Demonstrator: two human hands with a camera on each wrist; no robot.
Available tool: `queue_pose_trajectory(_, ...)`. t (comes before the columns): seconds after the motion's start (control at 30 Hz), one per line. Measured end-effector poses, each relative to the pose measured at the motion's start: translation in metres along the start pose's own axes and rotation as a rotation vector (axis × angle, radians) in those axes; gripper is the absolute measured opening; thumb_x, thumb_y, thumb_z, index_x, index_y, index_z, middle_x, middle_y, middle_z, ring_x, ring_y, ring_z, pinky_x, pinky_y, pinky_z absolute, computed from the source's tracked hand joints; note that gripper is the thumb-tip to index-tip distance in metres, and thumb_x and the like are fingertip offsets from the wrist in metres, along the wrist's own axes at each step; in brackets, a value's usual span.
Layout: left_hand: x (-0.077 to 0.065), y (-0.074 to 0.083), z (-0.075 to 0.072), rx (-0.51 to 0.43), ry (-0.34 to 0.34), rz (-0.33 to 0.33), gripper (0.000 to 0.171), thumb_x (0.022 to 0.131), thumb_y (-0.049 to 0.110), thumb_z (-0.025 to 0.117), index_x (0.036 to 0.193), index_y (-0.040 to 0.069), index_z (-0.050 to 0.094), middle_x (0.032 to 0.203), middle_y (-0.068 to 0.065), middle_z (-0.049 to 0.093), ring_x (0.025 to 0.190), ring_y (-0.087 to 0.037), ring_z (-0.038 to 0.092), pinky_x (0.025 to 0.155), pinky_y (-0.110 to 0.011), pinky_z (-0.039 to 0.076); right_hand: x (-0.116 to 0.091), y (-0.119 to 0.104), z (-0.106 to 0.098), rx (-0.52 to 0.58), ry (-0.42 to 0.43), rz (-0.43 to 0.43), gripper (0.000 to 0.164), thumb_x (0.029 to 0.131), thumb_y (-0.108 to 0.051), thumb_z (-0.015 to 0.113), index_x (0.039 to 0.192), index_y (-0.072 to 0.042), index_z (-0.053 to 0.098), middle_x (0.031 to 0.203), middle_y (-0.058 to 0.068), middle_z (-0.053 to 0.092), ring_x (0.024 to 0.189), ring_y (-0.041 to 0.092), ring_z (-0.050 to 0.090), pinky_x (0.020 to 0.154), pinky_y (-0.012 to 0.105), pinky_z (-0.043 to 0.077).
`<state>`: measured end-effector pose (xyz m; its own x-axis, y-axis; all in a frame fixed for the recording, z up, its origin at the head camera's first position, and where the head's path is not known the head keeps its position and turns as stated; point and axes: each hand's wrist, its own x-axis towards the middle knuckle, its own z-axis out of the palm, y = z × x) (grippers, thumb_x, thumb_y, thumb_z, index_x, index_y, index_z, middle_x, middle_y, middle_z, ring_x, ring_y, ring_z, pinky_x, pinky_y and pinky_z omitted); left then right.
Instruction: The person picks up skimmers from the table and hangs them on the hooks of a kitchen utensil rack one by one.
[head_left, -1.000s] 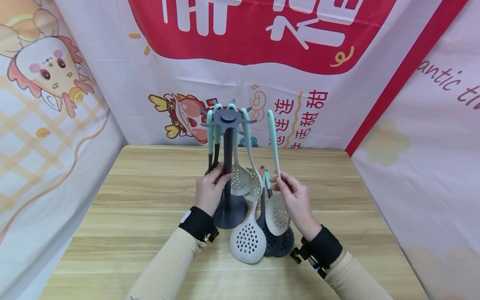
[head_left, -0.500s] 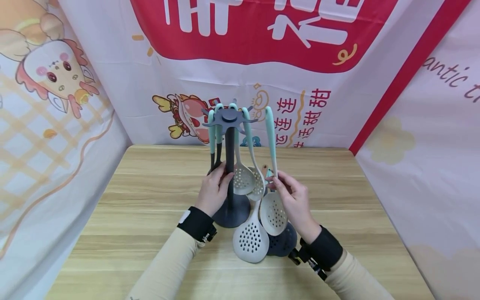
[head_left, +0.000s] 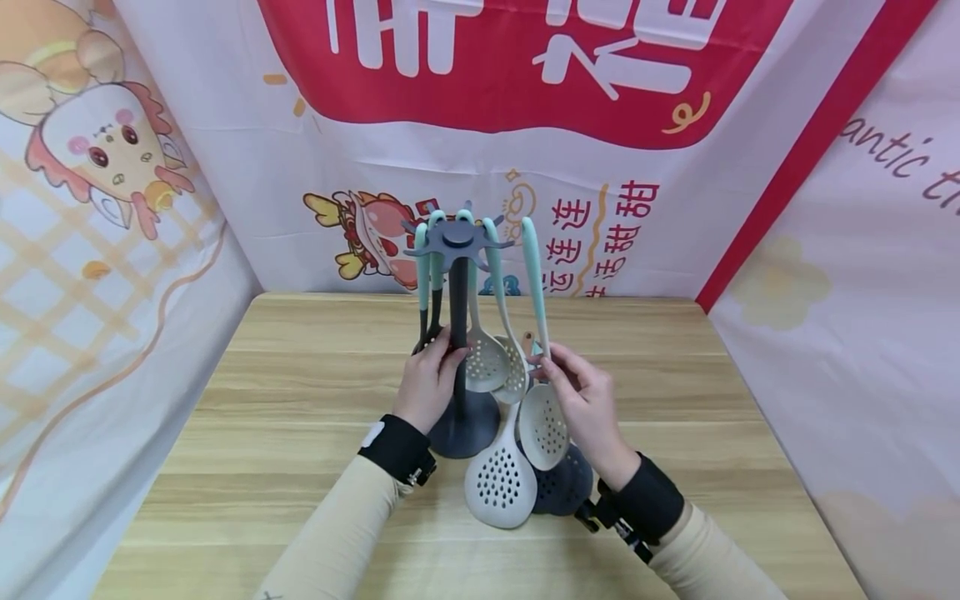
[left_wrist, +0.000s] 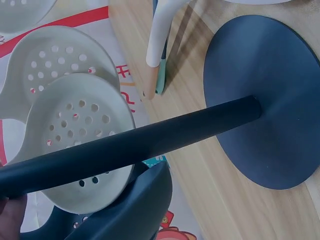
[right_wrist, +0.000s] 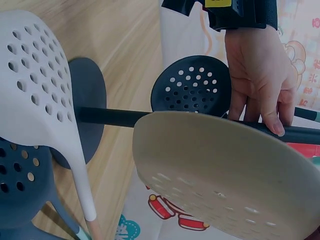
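My left hand [head_left: 426, 385] grips the upright pole [head_left: 459, 304] of a dark utensil stand, thumb and fingers around it. To the right, my right hand [head_left: 588, 400] pinches a cream skimmer [head_left: 542, 427] by its shaft. That skimmer hangs bowl down, its mint handle [head_left: 532, 250] rising beside the stand's hooked top [head_left: 457, 237]. In the right wrist view its bowl [right_wrist: 225, 165] fills the foreground. Two cream slotted ladles [head_left: 487, 364] hang on the stand's right side. Dark utensils with mint handles [head_left: 423, 279] hang on its left, their lower ends partly hidden by my left hand.
A white slotted turner [head_left: 501, 490] lies on the wooden table [head_left: 300, 467] in front of the stand's round base [head_left: 467, 433]. Dark perforated utensils [head_left: 568, 485] lie beside it, partly under the held skimmer. Printed cloth [head_left: 420, 150] hangs behind the table and at both sides.
My right hand has brought the skimmer left, with its handle top nearer the stand and its bowl overlapping more of the utensils on the table. My left hand stays on the pole.
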<state>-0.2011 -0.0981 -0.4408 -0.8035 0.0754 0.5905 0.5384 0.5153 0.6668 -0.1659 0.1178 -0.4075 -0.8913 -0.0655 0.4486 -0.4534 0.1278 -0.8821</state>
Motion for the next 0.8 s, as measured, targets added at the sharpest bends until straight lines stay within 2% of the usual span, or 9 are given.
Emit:
queue_pose_trajectory(0.47, -0.0016, 0.0032, 0.0042, 0.017, 0.068, 0.015, 0.025, 0.097, 0.011, 0.061, 0.12, 0.001, 0.065, 0.099, -0.013, 0.074, 0.095, -0.028, 0.071, 0.079, -0.044, 0.058, 0.0008, -0.0007, 0.0006, -0.004, -0.003, -0.009, 0.025, 0.096, 0.007, 0.056, 0.119, 0.013, 0.062, 0.102, 0.03, 0.069, 0.084, 0.003, 0.069, 0.081, 0.021, 0.058)
queue_pose_trajectory(0.8, -0.0025, 0.0034, 0.007, 0.016, 0.095, -0.014, 0.028, 0.096, 0.013, 0.063, 0.122, 0.0, 0.066, 0.102, -0.015, 0.074, 0.093, -0.029, 0.072, 0.076, -0.042, 0.059, 0.0022, 0.0002, 0.0006, -0.01, 0.006, 0.012, 0.025, 0.095, 0.007, 0.057, 0.119, 0.013, 0.062, 0.102, 0.03, 0.07, 0.084, 0.004, 0.069, 0.081, 0.021, 0.058)
